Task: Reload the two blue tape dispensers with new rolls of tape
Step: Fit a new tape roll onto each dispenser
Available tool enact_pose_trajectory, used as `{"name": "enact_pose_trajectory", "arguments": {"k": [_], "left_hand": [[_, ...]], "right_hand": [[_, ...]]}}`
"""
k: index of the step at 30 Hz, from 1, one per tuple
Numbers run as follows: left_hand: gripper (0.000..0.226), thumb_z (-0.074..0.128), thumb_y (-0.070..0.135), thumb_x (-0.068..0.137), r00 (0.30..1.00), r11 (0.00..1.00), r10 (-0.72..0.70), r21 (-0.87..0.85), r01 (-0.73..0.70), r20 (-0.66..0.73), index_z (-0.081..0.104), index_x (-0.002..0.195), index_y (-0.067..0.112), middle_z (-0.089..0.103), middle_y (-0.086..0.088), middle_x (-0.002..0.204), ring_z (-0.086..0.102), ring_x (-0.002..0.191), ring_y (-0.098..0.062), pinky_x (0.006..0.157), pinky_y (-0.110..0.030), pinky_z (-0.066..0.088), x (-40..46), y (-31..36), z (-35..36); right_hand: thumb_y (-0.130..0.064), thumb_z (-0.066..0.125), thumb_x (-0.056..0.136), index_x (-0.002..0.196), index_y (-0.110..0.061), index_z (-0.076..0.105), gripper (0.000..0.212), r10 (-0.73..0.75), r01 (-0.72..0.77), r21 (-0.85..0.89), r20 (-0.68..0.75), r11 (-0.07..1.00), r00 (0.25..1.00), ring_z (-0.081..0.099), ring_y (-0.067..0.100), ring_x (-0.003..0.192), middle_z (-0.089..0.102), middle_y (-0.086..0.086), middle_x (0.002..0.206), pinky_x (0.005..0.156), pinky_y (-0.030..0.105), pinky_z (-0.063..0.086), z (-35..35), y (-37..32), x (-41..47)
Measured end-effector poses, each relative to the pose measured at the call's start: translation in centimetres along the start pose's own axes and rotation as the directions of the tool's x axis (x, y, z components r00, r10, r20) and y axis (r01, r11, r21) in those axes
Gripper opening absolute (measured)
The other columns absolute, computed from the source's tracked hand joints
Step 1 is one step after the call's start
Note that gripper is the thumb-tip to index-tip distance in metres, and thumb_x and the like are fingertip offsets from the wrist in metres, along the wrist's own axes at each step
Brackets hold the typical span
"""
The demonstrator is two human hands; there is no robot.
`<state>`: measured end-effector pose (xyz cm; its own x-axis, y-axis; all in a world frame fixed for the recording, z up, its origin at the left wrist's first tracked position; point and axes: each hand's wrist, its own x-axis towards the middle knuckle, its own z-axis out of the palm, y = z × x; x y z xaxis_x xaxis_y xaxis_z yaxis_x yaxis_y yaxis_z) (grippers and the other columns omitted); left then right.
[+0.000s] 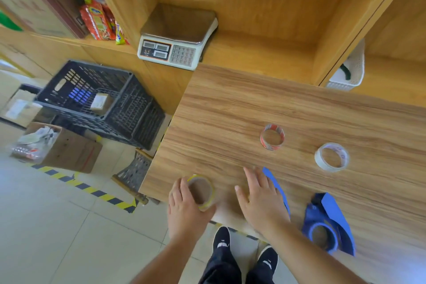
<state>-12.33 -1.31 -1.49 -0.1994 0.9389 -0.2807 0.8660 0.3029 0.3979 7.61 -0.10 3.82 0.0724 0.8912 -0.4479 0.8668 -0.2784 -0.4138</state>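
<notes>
Dark trousers [221, 267], black shoes [221, 238] (white logos)

Two blue dispensers [329, 223] [276, 187], three rolls [332, 157] on table.

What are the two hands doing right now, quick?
Left hand: fingers curled around the yellow-edged tape roll on the table.
Right hand: open, fingers spread, flat on a blue tape dispenser, holding nothing.

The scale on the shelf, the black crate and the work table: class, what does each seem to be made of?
Scale: white plastic body, brushed-metal pan, judging by its dull sheen. Crate: moulded black plastic lattice. Table: matt wood-grain surface, probably laminate, not solid wood.
</notes>
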Motion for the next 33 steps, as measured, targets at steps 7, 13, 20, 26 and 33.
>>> {"name": "enact_pose_trajectory", "arguments": {"k": [7,13,20,26,33], "left_hand": [[0.127,0.077,0.068,0.067,0.995,0.996,0.000,-0.094,0.010,0.099,0.008,0.160,0.017,0.017,-0.006,0.166,0.021,0.151,-0.027,0.121,-0.042,0.029,2.2,-1.2,0.2],[0.120,0.078,0.063,0.074,0.982,0.992,-0.022,-0.118,0.045,0.185,0.011,0.159,0.012,0.025,-0.007,0.162,0.027,0.147,-0.027,0.117,-0.041,0.037,2.6,-0.7,1.0],[0.105,0.082,0.047,0.072,0.987,0.989,0.006,-0.147,0.018,0.159,0.025,0.153,0.012,0.039,-0.005,0.147,0.037,0.137,-0.028,0.112,-0.041,0.041,2.5,-0.4,0.5],[0.101,0.082,0.047,0.068,0.993,0.974,0.092,-0.214,-0.075,0.070,0.031,0.150,0.016,0.043,0.000,0.139,0.039,0.133,-0.024,0.109,-0.041,0.043,0.0,2.9,-0.3],[0.100,0.081,0.051,0.068,0.958,0.931,0.281,-0.261,-0.257,0.059,0.033,0.149,0.018,0.038,0.014,0.125,0.039,0.125,-0.016,0.101,-0.024,0.032,-5.3,10.3,1.5]], "right_hand": [[-0.058,0.036,0.100,0.160,-0.032,0.013,0.069,-0.034,0.037,-0.032,0.091,0.999,0.995,0.015,0.025,0.155,0.010,-0.002,0.171,0.123,0.047,0.022,2.7,-3.7,1.1],[-0.057,0.037,0.100,0.159,-0.031,0.014,0.069,-0.025,0.028,-0.035,0.076,0.999,0.997,0.017,0.023,0.155,0.014,-0.001,0.170,0.121,0.045,0.024,3.7,-4.2,1.8],[-0.056,0.035,0.101,0.160,-0.030,0.016,0.067,-0.014,0.015,-0.023,0.048,1.000,0.999,0.021,0.022,0.154,0.017,-0.004,0.170,0.123,0.043,0.023,2.8,-3.1,1.6],[-0.053,0.037,0.101,0.159,-0.028,0.019,0.066,-0.003,0.004,0.037,-0.039,0.999,0.999,0.023,0.022,0.153,0.023,-0.004,0.168,0.122,0.042,0.027,0.0,-0.4,0.2],[-0.045,0.041,0.102,0.154,-0.024,0.033,0.056,0.118,-0.105,0.074,-0.214,0.992,0.970,0.040,0.023,0.143,0.042,-0.001,0.156,0.110,0.043,0.041,-3.7,7.1,-2.4]]}}
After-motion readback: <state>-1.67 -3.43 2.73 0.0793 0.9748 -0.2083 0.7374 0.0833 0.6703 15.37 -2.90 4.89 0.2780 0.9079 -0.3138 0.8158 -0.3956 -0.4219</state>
